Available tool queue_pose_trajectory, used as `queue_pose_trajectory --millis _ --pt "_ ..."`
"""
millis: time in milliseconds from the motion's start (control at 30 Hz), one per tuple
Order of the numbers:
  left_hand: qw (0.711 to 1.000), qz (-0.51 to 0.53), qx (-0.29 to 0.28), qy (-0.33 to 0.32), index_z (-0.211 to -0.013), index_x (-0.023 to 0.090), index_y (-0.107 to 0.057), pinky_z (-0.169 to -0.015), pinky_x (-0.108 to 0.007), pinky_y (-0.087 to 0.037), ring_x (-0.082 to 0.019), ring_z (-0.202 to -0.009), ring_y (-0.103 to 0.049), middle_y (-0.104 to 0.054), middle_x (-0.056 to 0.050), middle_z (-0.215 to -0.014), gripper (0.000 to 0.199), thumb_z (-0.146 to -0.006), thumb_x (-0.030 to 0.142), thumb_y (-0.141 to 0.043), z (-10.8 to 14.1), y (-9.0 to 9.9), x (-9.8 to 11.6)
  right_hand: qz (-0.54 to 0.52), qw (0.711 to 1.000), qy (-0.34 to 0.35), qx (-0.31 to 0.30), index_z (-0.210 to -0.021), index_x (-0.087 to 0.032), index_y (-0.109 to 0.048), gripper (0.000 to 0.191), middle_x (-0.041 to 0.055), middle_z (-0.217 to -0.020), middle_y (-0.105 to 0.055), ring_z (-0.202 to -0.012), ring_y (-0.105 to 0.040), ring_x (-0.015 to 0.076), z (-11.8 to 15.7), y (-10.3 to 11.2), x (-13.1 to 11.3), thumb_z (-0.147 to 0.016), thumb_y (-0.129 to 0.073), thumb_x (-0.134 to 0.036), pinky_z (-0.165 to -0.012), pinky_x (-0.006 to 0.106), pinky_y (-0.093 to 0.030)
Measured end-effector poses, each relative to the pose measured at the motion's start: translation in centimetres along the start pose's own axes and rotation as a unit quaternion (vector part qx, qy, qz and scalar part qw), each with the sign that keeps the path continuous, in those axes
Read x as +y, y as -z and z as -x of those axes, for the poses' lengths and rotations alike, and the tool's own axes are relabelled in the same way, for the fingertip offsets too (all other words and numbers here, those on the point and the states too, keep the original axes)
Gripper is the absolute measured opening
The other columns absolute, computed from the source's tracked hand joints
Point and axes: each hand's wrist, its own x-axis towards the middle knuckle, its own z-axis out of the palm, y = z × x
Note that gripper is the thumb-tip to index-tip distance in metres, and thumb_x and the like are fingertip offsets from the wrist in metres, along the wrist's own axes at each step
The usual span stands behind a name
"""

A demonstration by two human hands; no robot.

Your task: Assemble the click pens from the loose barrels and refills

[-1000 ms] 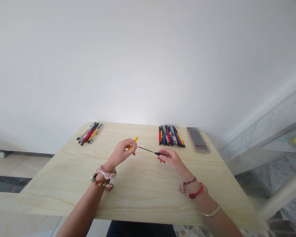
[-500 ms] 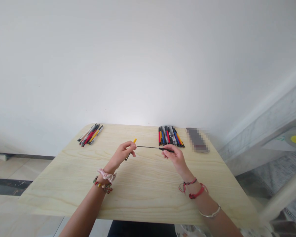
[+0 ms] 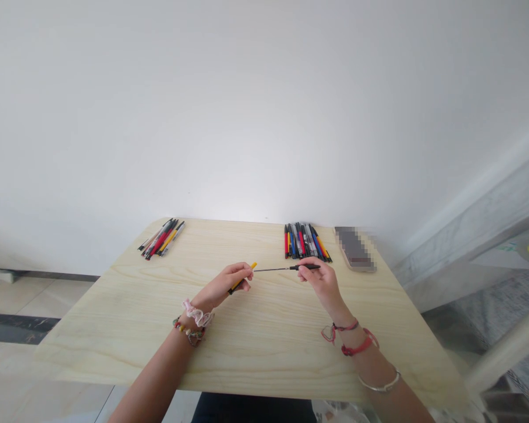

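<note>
A: Which parts of the pen are shown?
B: Centre of the frame, above the tabletop (image 3: 264, 335): a yellow pen barrel (image 3: 234, 288) with a dark lower end, tilted with its yellow tip at the upper right. To its right, a black pen section (image 3: 309, 267) lies nearly level, and a thin dark refill (image 3: 271, 269) extends leftward from it.
A: And the fingers?
B: The left hand (image 3: 237, 277) is closed around the barrel, thumb and forefinger together. The right hand (image 3: 320, 283) pinches the black section between thumb and fingers, the others loosely curled. Whether the refill's left end touches the left fingertips cannot be told.
A: The borders?
B: The far edge meets the white wall (image 3: 247, 117). Pale wood grain runs between both hands and the near edge, low in the frame. Mixed pens (image 3: 162, 238) lie at the left; a denser row of pens (image 3: 304, 241) lies just beyond the right hand, with a partly pixelated smartphone (image 3: 355, 249) beside it, near the right edge.
</note>
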Motion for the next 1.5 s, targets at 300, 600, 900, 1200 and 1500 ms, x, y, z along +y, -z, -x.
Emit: queue_pose_trajectory --millis 300,600,900,1200,1500 --pt "0.997 0.054 -0.003 0.049 -0.064 0.015 -0.05 -0.052 -0.016 -0.037 -0.004 -0.051 -0.045 -0.046 0.003 -0.064 0.02 -0.065 0.034 -0.058 0.1 0.3 -0.3 -0.009 0.998 0.027 0.06 -0.068 -0.021 -0.057 0.018 -0.0004 -0.052 -0.055 -0.048 -0.05 0.0136 0.1 0.1 -0.1 -0.064 -0.062 -0.039 -0.048 0.029 -0.042" --pt "0.995 0.092 -0.019 0.044 -0.065 0.015 -0.049 -0.058 -0.016 -0.039 -0.003 -0.051 -0.043 -0.045 0.004 -0.062 0.017 -0.067 0.029 -0.057 0.1 0.5 -0.4 -0.059 0.998 0.025 0.029 -0.083 -0.022 -0.054 0.023 -0.0009 -0.059 -0.055 -0.048 -0.048 0.0114 -0.3 0.2 0.4 -0.071 -0.054 -0.042 -0.045 0.026 -0.036" --pt "0.999 0.026 0.03 0.003 -0.065 0.015 -0.048 -0.054 -0.017 -0.037 -0.004 -0.051 -0.046 -0.045 0.004 -0.064 0.021 -0.067 0.034 -0.056 -0.1 0.3 -0.5 0.018 0.999 0.014 -0.039 -0.067 -0.019 -0.056 0.023 -0.0004 -0.061 -0.052 -0.046 -0.041 0.0081 -0.4 -0.7 1.7 -0.071 -0.054 -0.041 -0.043 0.023 -0.032" --pt "0.995 -0.034 0.045 -0.082 -0.067 0.015 -0.048 -0.057 -0.02 -0.039 -0.005 -0.05 -0.05 -0.044 0.005 -0.066 0.021 -0.071 0.035 -0.052 -0.3 0.2 -0.6 -0.06 0.994 -0.072 -0.049 -0.074 -0.017 -0.057 0.018 -0.0049 -0.05 -0.048 -0.038 -0.036 0.0048 0.0 -1.6 2.5 -0.064 -0.062 -0.031 -0.036 0.02 -0.024" --pt "0.989 -0.062 0.07 -0.116 -0.067 0.015 -0.049 -0.057 -0.021 -0.038 -0.006 -0.05 -0.051 -0.046 0.003 -0.068 0.021 -0.073 0.035 -0.05 -0.3 0.1 -0.5 -0.203 0.974 -0.095 0.018 -0.081 -0.02 -0.059 0.025 0.0001 -0.076 -0.059 -0.057 -0.051 0.0083 -0.3 -1.4 2.6 -0.057 -0.067 -0.024 -0.044 0.02 -0.036"
